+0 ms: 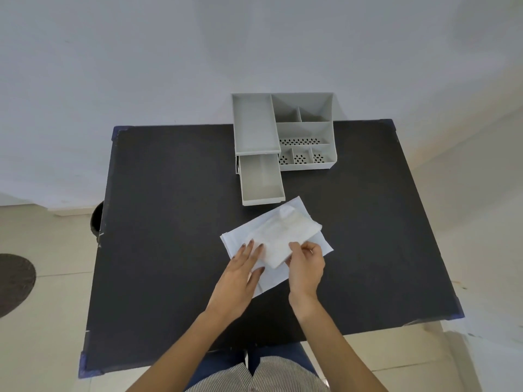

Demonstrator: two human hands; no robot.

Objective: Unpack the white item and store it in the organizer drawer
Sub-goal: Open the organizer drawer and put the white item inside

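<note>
A white folded item (283, 236) lies on an opened pale wrapper (237, 241) spread flat in the middle of the black table (169, 222). My left hand (240, 275) rests flat on the wrapper, fingertips touching the item's near left edge. My right hand (307, 267) pinches the item's near corner between thumb and fingers. Behind them stands the grey organizer (304, 131), its lower drawer (261, 179) pulled out toward me and holding nothing.
The organizer stands at the table's far edge against a pale wall and has several open compartments on top. A dark round object (96, 222) sits by the table's left edge, and a dark mat (14, 281) lies on the tiled floor at left.
</note>
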